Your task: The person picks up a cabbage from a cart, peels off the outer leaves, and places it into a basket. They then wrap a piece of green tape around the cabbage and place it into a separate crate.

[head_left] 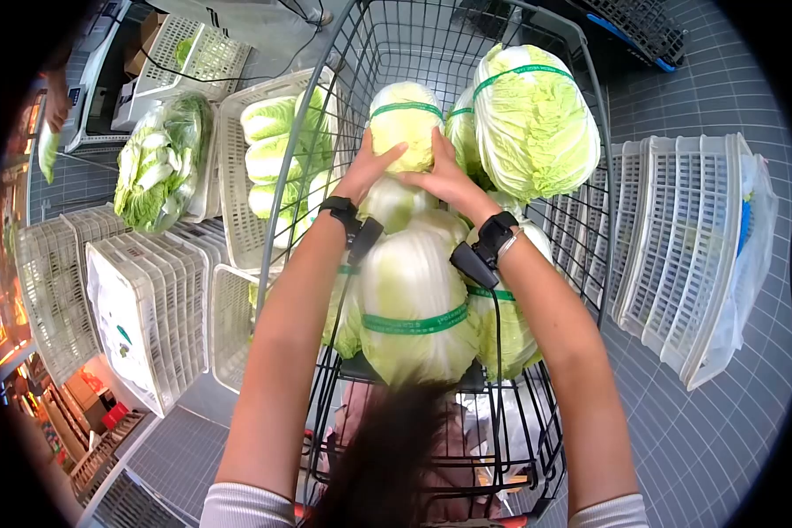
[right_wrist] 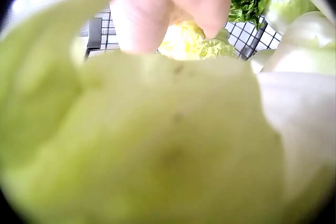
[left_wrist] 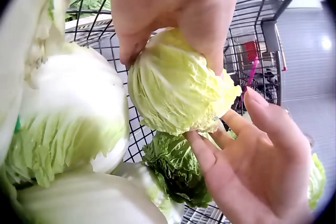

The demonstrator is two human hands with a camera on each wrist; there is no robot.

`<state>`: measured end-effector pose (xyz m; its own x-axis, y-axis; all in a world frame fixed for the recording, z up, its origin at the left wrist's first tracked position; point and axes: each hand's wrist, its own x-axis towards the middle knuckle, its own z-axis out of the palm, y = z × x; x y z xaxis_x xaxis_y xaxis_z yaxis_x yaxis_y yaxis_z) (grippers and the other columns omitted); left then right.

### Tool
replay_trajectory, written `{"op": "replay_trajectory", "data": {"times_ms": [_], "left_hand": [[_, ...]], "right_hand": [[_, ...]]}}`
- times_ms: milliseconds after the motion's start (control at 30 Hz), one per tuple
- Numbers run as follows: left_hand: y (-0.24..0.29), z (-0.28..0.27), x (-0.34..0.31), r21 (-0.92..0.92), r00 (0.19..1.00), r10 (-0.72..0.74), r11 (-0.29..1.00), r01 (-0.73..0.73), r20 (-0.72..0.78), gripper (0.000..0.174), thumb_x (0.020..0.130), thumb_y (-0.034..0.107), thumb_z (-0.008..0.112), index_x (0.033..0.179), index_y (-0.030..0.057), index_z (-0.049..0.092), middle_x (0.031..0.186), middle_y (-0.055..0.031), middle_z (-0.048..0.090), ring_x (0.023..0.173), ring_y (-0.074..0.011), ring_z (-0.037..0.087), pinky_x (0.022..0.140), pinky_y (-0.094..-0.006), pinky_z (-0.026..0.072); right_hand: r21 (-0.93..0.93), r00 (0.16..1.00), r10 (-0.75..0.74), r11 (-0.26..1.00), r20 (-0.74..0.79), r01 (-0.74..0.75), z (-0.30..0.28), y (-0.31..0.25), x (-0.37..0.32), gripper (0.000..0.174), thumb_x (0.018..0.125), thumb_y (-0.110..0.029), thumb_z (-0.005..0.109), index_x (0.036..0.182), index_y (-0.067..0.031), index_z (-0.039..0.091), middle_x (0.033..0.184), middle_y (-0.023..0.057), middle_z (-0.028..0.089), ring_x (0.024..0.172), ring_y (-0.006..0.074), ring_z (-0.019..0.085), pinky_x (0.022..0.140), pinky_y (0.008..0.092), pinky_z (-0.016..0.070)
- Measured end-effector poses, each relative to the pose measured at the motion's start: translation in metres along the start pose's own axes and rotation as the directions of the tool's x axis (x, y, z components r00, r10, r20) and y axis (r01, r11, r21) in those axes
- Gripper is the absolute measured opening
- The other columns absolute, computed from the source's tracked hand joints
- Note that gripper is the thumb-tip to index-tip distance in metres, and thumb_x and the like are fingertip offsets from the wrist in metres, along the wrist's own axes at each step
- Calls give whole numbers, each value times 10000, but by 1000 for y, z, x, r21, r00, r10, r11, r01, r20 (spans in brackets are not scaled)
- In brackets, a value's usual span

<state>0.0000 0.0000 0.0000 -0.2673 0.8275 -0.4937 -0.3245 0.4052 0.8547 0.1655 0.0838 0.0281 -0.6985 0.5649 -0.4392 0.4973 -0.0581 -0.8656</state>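
Observation:
Both hands hold one small napa cabbage (head_left: 407, 123) with a green band, above other cabbages in the wire shopping cart (head_left: 277, 189). My left hand (head_left: 369, 167) grips its left side; in the left wrist view the left thumb and fingers (left_wrist: 131, 48) spread around the pale, leafy head. From the other side my right hand (head_left: 451, 179) holds it, its fingers against the underside in that view. A large banded cabbage (head_left: 416, 295) lies nearest the body, with more around it. Blurred cabbage leaf (right_wrist: 173, 134) fills most of the right wrist view.
A big cabbage (head_left: 537, 123) stands high at the cart's right side. White crates stand on both sides, one with cabbages (head_left: 268, 150) at left and a stack (head_left: 669, 255) at right. Bagged greens (head_left: 163, 163) lie farther left. Dark leafy greens (left_wrist: 178, 169) show below the held cabbage.

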Motion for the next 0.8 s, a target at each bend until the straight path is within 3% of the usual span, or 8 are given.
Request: {"op": "replay_trajectory", "data": {"times_ms": [200,300,400,467,567,633,700,800], "left_hand": [[-8,-13,6,92,1000,30,995,-30,-1,840,916,295,699,1512,46,161,1427,-147,423,1306,-227,419,1069,-352,377],[-6,-6,-3,142,999,-41,989,40,2,920,907,335,703,1533,41,97,1454,-163,397,1318,-231,408,1083,-342,354],[15,3,-13,167,995,-70,983,81,-72,1014,915,467,646,1531,-22,7,1481,-207,373,1347,-246,395,1115,-351,309],[28,-3,-28,138,989,-128,981,138,-80,1011,927,500,607,1516,-62,7,1442,-235,427,1334,-262,423,1112,-353,310],[48,-1,-52,506,987,-2,858,85,-163,716,932,404,613,1446,-26,361,1329,-195,548,1232,-256,508,1032,-353,396],[99,6,-100,533,998,45,844,-56,34,497,942,356,602,1302,16,554,1203,-127,633,1085,-205,588,929,-328,465],[172,4,-167,567,970,96,797,-210,223,257,959,247,599,1059,26,686,1050,-16,686,897,-111,633,814,-257,491],[218,-53,-268,365,927,356,853,-373,117,211,976,200,576,1004,36,706,1056,-40,687,964,-128,637,866,-275,494]], "right_hand": [[-28,995,-97,995,9,97,-3,8,6,1103,706,-303,742,1500,111,98,1528,337,173,1456,415,162,1181,395,205],[19,1000,14,1000,21,-15,-4,20,0,1028,748,-279,699,1500,107,113,1521,332,206,1440,398,223,1181,373,211],[51,998,53,997,21,-54,-5,24,5,885,867,-237,647,1528,49,131,1485,223,390,1364,258,384,1107,322,327],[264,983,160,948,89,-179,-16,-3,-16,736,878,-234,630,1461,63,295,1406,213,473,1279,271,465,1071,326,363],[251,991,38,965,131,-70,-41,-39,-64,359,935,-211,606,1223,4,603,1146,72,654,1046,163,584,927,277,443],[273,995,52,959,85,-74,-54,-94,-121,193,953,-191,597,1038,-34,670,1004,6,671,944,107,583,875,258,451],[220,994,8,975,113,-33,-68,-117,-175,181,965,-189,583,1025,-36,659,983,19,660,936,108,580,870,260,448],[214,997,34,976,70,-48,-58,-142,-251,198,992,-207,548,915,-37,615,924,22,638,919,118,575,876,270,435]]}}
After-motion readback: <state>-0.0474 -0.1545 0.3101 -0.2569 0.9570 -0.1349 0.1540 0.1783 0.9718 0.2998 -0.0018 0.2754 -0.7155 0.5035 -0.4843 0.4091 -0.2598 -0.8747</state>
